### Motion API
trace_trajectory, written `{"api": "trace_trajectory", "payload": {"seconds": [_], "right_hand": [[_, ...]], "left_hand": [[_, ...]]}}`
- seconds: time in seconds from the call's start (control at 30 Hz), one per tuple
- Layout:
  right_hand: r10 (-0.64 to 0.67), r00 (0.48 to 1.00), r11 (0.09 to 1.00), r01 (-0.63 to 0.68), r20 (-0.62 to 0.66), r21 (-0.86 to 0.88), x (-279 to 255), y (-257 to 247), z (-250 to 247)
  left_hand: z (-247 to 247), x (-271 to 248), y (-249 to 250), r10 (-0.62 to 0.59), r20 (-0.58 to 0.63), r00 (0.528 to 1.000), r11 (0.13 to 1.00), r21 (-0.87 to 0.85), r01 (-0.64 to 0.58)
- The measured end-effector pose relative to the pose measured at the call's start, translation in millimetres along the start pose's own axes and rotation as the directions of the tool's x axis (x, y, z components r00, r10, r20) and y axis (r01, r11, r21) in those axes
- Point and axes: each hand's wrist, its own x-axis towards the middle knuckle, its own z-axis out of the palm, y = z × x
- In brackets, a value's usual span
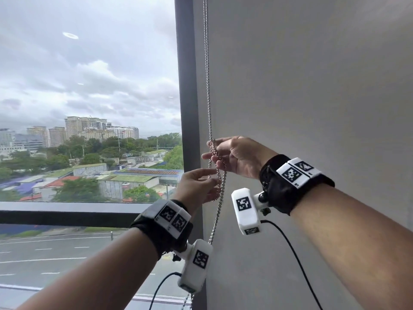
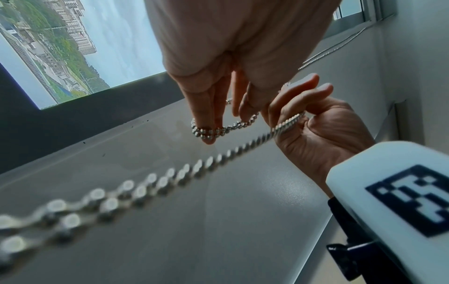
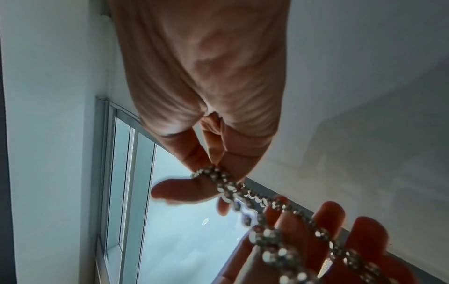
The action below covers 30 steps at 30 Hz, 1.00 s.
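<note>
A metal bead chain [image 1: 209,97] hangs in a doubled strand beside the dark window frame. My right hand [image 1: 214,153] is raised to it and pinches it between thumb and fingers; the right wrist view shows that pinch [image 3: 206,178] with the chain [image 3: 267,236] running down from it. Just below, my left hand [image 1: 213,179] holds the same chain, and the left wrist view shows a loop of beads round its fingertips [image 2: 209,132]. The chain [image 2: 218,159] slants away below both hands. In that same view the right hand [image 2: 303,115] is at the right.
A tall window [image 1: 89,86] with a dark upright frame [image 1: 186,108] and a horizontal rail [image 1: 67,211] fills the left. A plain grey surface [image 1: 312,86] fills the right. Black cables [image 1: 290,247] hang from the wrist cameras.
</note>
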Motion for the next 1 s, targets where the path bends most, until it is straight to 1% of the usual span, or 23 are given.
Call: {"api": "trace_trajectory", "payload": {"seconds": [0.07, 0.13, 0.2, 0.27, 0.3, 0.47, 0.53, 0.6, 0.67, 0.7, 0.73, 0.8, 0.83, 0.87, 0.93, 1.0], "right_hand": [[-0.003, 1.0, 1.0, 0.003, -0.003, -0.026, 0.4, 0.8, 0.2], [-0.01, 1.0, 0.998, 0.008, -0.019, -0.061, 1.3, 1.6, 0.5], [-0.021, 0.999, 0.995, 0.018, -0.032, -0.103, 1.0, 1.6, 1.1], [-0.035, 0.998, 0.99, 0.028, -0.049, -0.141, 0.5, 1.2, 1.0], [-0.041, 0.997, 0.988, 0.031, -0.065, -0.152, 1.1, 1.2, 0.1], [-0.063, 0.991, 0.98, 0.04, -0.116, -0.195, 3.5, 2.5, -0.6], [-0.065, 0.992, 0.979, 0.042, -0.109, -0.2, 2.9, 1.6, -0.1], [-0.064, 0.993, 0.979, 0.043, -0.098, -0.2, 2.1, 0.0, -0.3], [-0.063, 0.994, 0.979, 0.045, -0.085, -0.199, 1.0, -2.3, -0.5], [-0.064, 0.995, 0.979, 0.047, -0.079, -0.201, 0.4, -3.3, -0.5], [-0.068, 0.995, 0.978, 0.052, -0.075, -0.203, 0.3, -3.9, -0.7], [-0.082, 0.993, 0.975, 0.063, -0.082, -0.214, 0.4, -3.5, -1.0], [-0.092, 0.991, 0.973, 0.069, -0.093, -0.222, 1.6, -2.6, -1.1], [-0.104, 0.989, 0.969, 0.076, -0.11, -0.233, 3.2, -1.3, -1.7], [-0.13, 0.98, 0.961, 0.086, -0.153, -0.264, 7.1, 1.8, -3.4], [-0.159, 0.972, 0.945, 0.099, -0.174, -0.311, 9.3, 3.8, -4.3]], "left_hand": [[2.8, 2.2, 1.6, -0.004, -0.03, 1.0, 1.0, 0.011, 0.004], [3.9, 4.7, 2.7, -0.04, -0.033, 0.999, 0.999, -0.001, 0.04], [3.6, 4.6, 6.1, -0.089, 0.015, 0.996, 0.995, -0.051, 0.09], [3.3, 5.2, 10.4, -0.092, 0.058, 0.994, 0.993, -0.064, 0.096], [2.9, 5.6, 12.3, -0.083, 0.049, 0.995, 0.995, -0.054, 0.086], [-1.5, 12.3, 14.7, -0.002, -0.042, 0.999, 1.0, 0.016, 0.002], [-1.9, 16.5, 16.3, 0.058, -0.09, 0.994, 0.993, 0.105, -0.049], [-1.6, 22.7, 17.9, 0.151, -0.142, 0.978, 0.967, 0.228, -0.116], [-0.7, 28.0, 21.1, 0.202, -0.166, 0.965, 0.947, 0.286, -0.149], [-0.8, 29.8, 23.2, 0.19, -0.166, 0.968, 0.953, 0.268, -0.141], [-1.0, 30.5, 26.0, 0.155, -0.151, 0.976, 0.972, 0.2, -0.123], [-1.0, 28.1, 30.9, 0.05, -0.079, 0.996, 0.998, -0.045, -0.053], [-1.7, 26.2, 32.3, 0.007, -0.025, 1.0, 0.988, -0.157, -0.011], [-3.0, 24.6, 33.0, -0.025, 0.034, 0.999, 0.975, -0.219, 0.032], [-5.4, 20.9, 31.9, -0.067, 0.143, 0.987, 0.965, -0.243, 0.101], [-6.7, 19.0, 29.5, -0.082, 0.216, 0.973, 0.96, -0.247, 0.135]]}}
